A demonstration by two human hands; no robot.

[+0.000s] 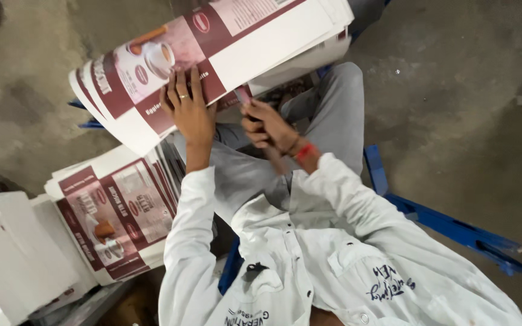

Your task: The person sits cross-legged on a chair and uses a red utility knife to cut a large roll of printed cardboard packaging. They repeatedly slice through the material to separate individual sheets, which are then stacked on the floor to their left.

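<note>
Grey concrete floor (pixel 454 90), stained, with a blue frame (pixel 454 229) lying on it. A stack of printed sheets (pixel 212 54) rests across the person's lap; the left hand (pixel 191 111) lies flat on it, fingers spread. The right hand (pixel 267 130) is closed round a thin tool (mostly hidden). Another stack (pixel 116 217) lies at the lower left, partly cut off.

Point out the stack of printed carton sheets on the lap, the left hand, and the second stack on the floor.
Lap stack of printed carton sheets (pixel 261 45): head view, white panel of the top sheet.
Left hand (pixel 191 111): head view, back of the hand.
Floor stack of printed carton sheets (pixel 116 211): head view, maroon print on the top sheet.
</note>
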